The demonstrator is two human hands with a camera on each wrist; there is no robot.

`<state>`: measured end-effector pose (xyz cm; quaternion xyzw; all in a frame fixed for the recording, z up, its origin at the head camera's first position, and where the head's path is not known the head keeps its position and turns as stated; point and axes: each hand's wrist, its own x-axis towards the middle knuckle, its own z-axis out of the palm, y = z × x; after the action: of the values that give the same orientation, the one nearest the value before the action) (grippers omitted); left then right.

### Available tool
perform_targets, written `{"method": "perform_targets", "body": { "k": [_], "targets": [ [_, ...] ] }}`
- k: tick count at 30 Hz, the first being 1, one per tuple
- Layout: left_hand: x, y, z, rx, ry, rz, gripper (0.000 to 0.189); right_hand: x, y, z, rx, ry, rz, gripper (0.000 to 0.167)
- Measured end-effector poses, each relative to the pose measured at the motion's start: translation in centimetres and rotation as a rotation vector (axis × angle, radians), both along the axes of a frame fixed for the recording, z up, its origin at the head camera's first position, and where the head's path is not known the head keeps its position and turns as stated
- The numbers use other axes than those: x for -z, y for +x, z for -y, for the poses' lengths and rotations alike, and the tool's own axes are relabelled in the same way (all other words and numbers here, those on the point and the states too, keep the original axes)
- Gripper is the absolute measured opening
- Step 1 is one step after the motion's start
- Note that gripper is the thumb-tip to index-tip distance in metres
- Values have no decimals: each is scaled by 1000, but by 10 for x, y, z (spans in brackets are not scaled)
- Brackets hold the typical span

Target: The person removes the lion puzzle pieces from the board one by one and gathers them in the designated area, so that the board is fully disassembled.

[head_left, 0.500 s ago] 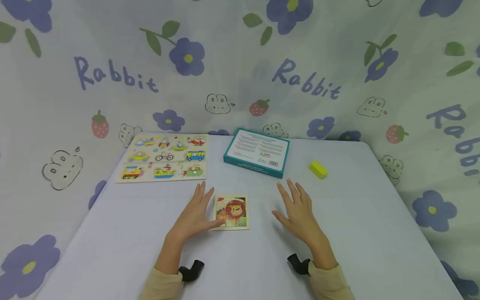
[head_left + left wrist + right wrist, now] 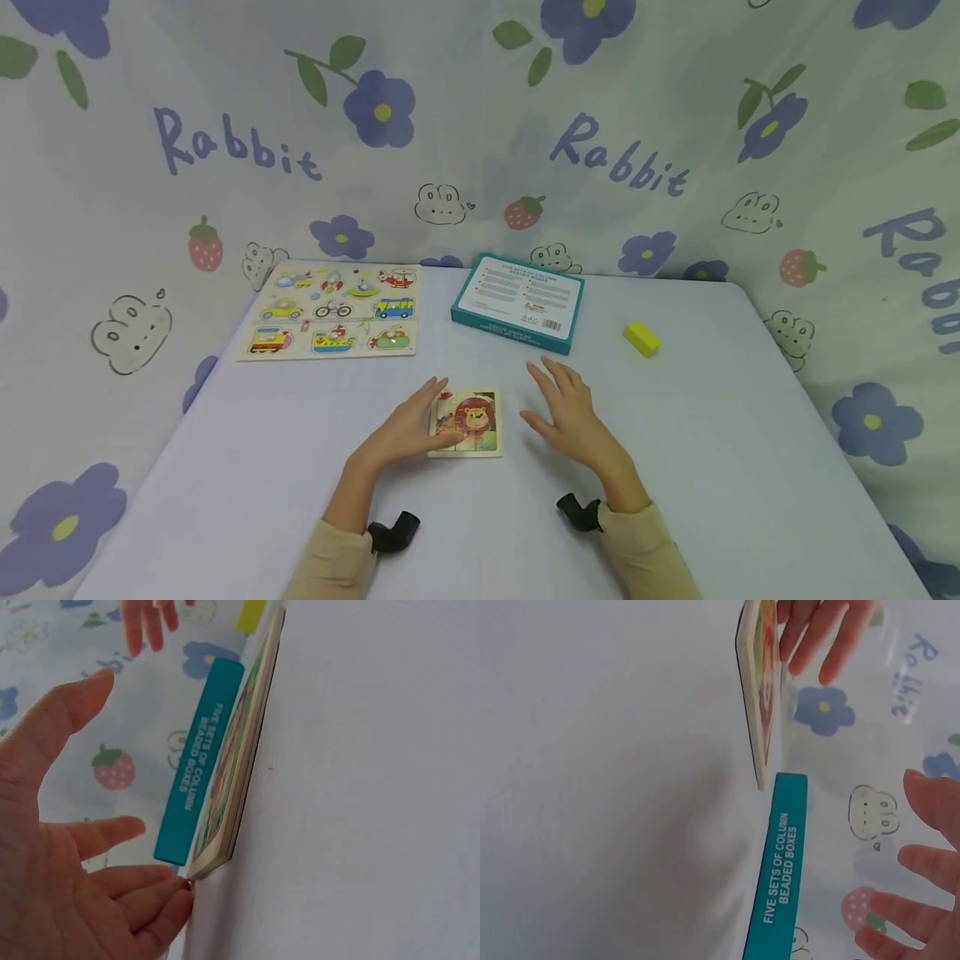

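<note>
A small square lion puzzle in a wooden frame lies on the white table in front of the person. The left hand is at its left edge, thumb stretched over the puzzle's lower part and fingers spread. In the left wrist view, the lower fingertips come right up to the corner of the puzzle. To the right of the puzzle, the right hand hovers with spread fingers and holds nothing. The right wrist view shows a gap between that hand and the puzzle.
A wooden board of vehicle pieces lies at the back left. Behind the puzzle is a teal box with printed text. A yellow block sits at the back right. A patterned curtain hangs along the table's far edge.
The left hand has shifted right, against the puzzle's left side, its thumb further over it. The right hand has moved left, closer to the puzzle. The head view has shifted slightly.
</note>
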<state>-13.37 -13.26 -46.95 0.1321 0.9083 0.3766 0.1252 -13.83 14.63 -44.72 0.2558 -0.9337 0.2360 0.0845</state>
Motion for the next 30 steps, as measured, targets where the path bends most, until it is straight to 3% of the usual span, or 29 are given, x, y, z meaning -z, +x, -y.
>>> {"method": "perform_targets", "body": {
  "k": [6,13,18,22,27,30],
  "targets": [
    [5,1,4,-13,68,-24,88,8,-4,8,-27,-60,123,65],
    [18,-6,16,-116,251,33,68,18,-6,15,-35,-124,263,63],
    [21,-6,21,-165,297,14,56,30,-11,21,-65,-162,346,60],
    [23,-7,22,-172,308,-18,48,43,-14,28,-72,-158,279,56],
    [28,-10,21,-118,316,-103,33,57,-15,37,-22,-115,141,49],
    [29,-10,19,-88,275,-143,28,60,-13,40,7,-106,87,45]
  ]
}}
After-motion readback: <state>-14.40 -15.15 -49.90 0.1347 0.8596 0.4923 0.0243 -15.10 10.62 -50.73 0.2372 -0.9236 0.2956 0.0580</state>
